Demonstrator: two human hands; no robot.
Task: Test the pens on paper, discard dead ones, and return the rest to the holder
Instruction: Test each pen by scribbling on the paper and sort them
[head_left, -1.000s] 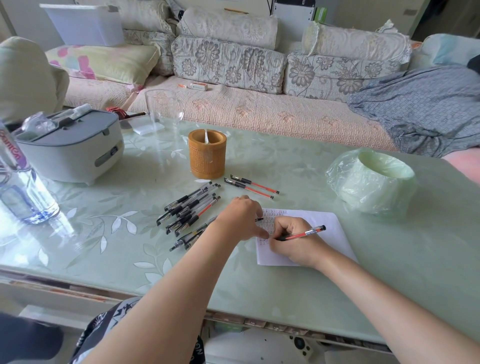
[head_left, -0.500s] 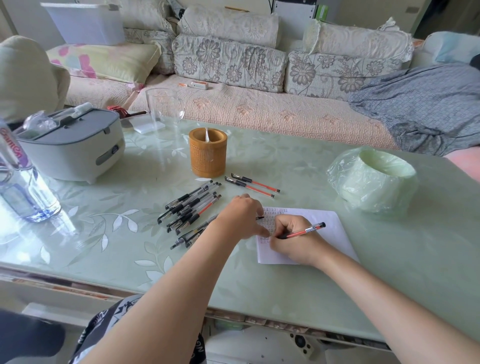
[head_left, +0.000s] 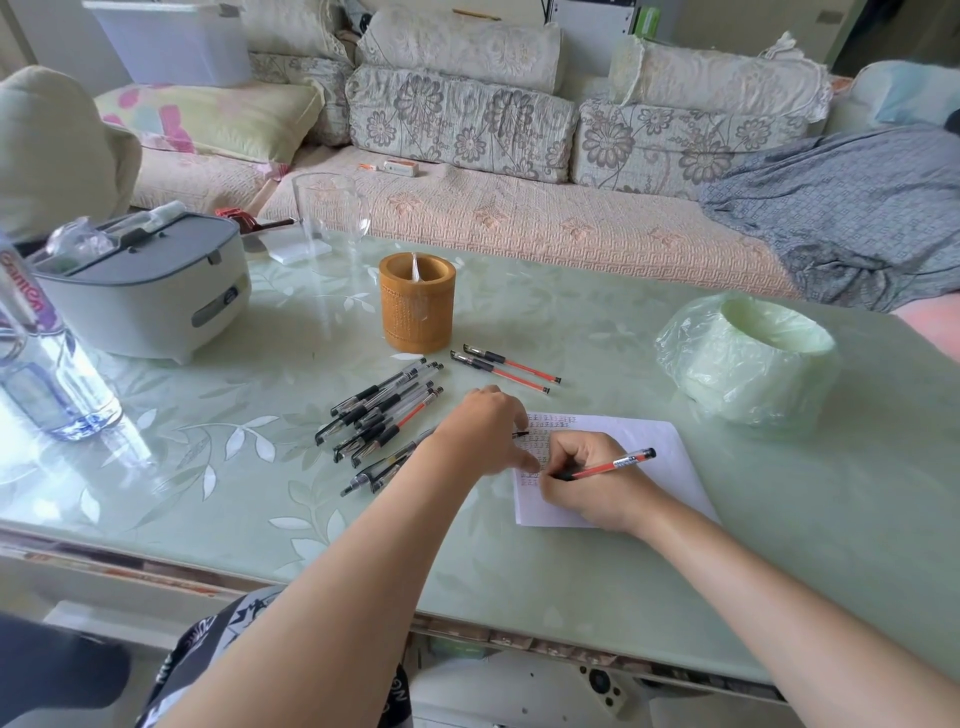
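Right hand (head_left: 587, 480) grips slim red pen (head_left: 610, 465); left hand (head_left: 480, 428) flattens thin white paper (head_left: 657, 452).

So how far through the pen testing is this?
Early to midway. Done: red marks already on the paper. In hand: right hand writes with a red pen; left hand steadies the sheet. Left: the pen pile remains; nothing visibly back in the holder.

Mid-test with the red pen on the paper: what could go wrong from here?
1. The left hand pins only the paper's left edge; a hard stroke from the red pen in the right hand might shift the sheet.
2. The left forearm lies over the loose pen pile; pulling back could scatter them.
3. The two red pens set apart could get confused with untested ones.
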